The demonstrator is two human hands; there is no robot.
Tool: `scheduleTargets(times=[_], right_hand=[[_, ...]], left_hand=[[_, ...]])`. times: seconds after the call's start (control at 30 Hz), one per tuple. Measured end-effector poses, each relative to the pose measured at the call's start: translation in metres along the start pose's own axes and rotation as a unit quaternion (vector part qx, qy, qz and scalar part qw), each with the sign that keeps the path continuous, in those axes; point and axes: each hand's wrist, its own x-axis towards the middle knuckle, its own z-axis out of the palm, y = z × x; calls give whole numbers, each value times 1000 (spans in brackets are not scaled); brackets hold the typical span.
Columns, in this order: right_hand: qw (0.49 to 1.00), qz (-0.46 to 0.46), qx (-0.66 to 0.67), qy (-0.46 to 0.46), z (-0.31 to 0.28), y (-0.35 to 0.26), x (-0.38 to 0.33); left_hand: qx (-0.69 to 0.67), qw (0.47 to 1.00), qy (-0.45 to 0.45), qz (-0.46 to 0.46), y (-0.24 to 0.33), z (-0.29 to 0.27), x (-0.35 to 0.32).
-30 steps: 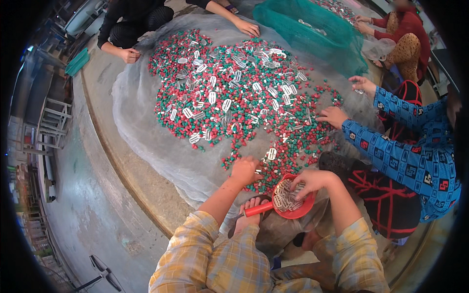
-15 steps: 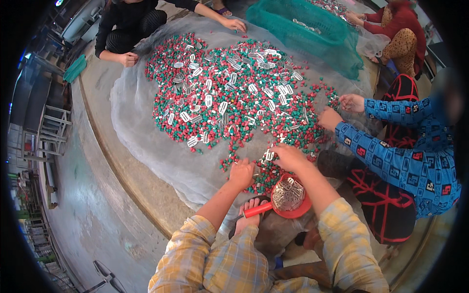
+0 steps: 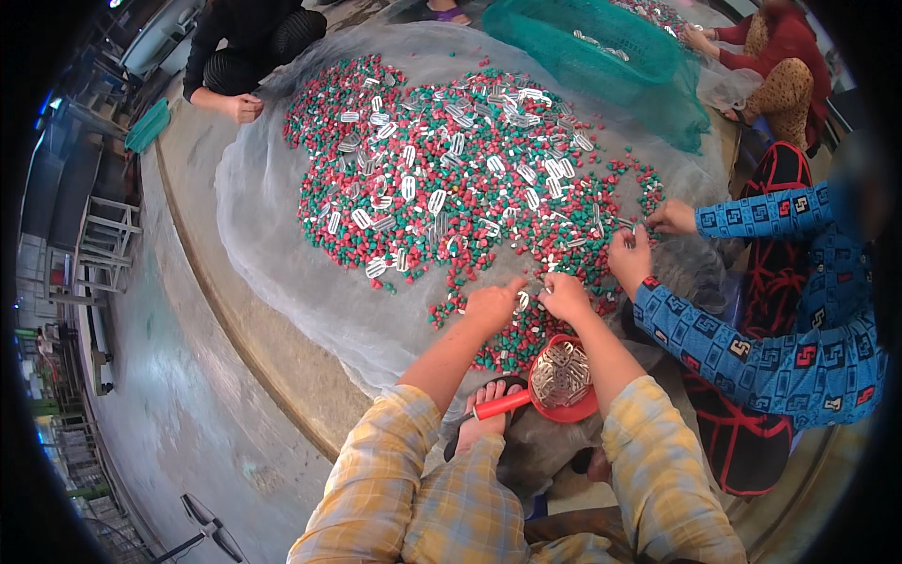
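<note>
My left hand point(image 3: 492, 306) is closed, its fingertips over the near edge of the pile of red, green and white small pieces point(image 3: 451, 188). Beside it my right hand point(image 3: 566, 299) is closed in a pinch. A silvery slotted buckle-like piece point(image 3: 522, 302) shows between the two hands; whether it lies on the pile or is held I cannot tell. What either hand pinches is hidden. Just below my right wrist stands a red bowl-shaped scoop point(image 3: 584, 408) filled with silvery slotted pieces point(image 3: 560, 372); its red handle point(image 3: 503, 405) points left, by my sandalled foot point(image 3: 484, 414).
The pile lies on grey netting point(image 3: 258, 226). At the right, a co-worker in a blue patterned sleeve point(image 3: 714, 343) reaches into it. A dark-sleeved person's hand point(image 3: 246, 108) rests at the far left. Farther back stand a green basket point(image 3: 526, 36) and a person in red point(image 3: 789, 47).
My left hand has moved right and away from me, closer to my right hand. The co-worker's hands have shifted on the pile. The dark-sleeved person's farther hand has left the netting.
</note>
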Motion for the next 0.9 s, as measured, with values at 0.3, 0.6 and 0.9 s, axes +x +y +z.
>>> scheduleTargets(times=[0.3,0.6,0.9], right_hand=[[978,60,200,-18,-4,31,-11],[990,-72,69,-96,6,-32,-16],[964,69,247,-66,-8,-1,-22]], left_hand=[[22,999,-27,-8,-11,3,-15],[-397,917,7,25,-32,-26,-23],[-194,864,427,-182,-178,-74,10]])
